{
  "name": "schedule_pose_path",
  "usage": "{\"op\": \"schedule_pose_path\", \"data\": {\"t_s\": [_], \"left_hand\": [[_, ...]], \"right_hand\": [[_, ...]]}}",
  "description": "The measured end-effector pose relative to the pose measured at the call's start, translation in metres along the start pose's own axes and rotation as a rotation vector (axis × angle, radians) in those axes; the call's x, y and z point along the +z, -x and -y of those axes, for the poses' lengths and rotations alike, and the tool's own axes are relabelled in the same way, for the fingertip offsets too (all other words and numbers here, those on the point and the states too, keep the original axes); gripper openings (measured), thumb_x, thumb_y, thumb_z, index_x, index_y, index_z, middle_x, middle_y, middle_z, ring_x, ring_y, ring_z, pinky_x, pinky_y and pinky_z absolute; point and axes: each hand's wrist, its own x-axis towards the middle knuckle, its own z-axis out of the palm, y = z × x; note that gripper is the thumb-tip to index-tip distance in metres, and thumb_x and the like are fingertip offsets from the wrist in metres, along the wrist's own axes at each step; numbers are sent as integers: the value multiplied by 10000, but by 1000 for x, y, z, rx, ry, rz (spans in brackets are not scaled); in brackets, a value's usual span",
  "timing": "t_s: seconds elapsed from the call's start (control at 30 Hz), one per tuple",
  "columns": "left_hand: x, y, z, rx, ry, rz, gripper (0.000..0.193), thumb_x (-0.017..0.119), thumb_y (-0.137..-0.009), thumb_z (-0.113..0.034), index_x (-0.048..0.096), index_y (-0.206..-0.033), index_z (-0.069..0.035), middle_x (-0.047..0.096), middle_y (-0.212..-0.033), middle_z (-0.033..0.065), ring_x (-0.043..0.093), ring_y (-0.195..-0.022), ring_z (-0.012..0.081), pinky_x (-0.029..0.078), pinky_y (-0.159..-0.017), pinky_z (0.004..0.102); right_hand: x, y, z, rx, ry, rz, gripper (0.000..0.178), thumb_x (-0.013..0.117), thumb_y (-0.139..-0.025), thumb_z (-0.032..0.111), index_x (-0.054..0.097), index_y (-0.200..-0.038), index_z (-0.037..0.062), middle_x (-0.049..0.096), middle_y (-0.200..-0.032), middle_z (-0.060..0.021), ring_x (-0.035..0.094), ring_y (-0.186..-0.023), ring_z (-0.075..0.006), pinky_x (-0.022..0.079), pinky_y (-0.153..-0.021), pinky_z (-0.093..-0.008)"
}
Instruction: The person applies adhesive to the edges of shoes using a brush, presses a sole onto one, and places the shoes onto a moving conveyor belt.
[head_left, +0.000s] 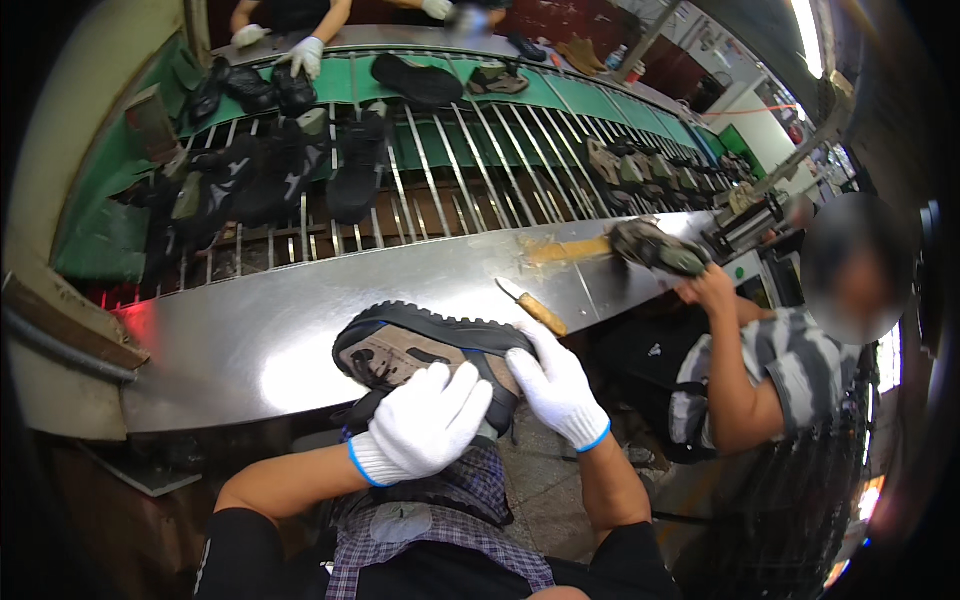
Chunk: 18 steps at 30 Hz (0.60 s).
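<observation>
White-gloved right fingers point(533, 341) grip shoe point(405, 352) at three-o'clock heel; left fingers point(466, 398) half-curled alongside, hold unclear; sole point(455, 329) on, work left unclear.

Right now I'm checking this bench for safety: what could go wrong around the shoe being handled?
1. The wood-handled knife lies on the metal bench with its blade bare, just beyond the right hand; a stray reach might catch the glove.
2. The shoe is at the bench's near edge, between the right hand and the left hand, so it could drop if the grip slips.
</observation>
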Motion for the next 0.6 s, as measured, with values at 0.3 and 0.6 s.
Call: {"op": "schedule_pose_path", "data": {"t_s": [0.3,0.6], "left_hand": [[-5,44,18,-186,-226,71,537,863,-781,-205,708,-1245,15,670,-1333,225,670,-1165,404,583,-959,489],[-120,44,85,-519,-239,238,734,909,-762,-270,619,-1395,-39,627,-1416,235,608,-1308,456,505,-1140,513]], "right_hand": [[67,-75,-13,-200,-296,115,437,633,-1062,125,621,-1471,-29,701,-1419,-198,647,-1371,-308,481,-1177,-384],[32,-98,-106,-465,724,-150,363,732,-949,173,721,-1299,76,711,-1300,-183,682,-1178,-412,573,-1003,-512]]}}
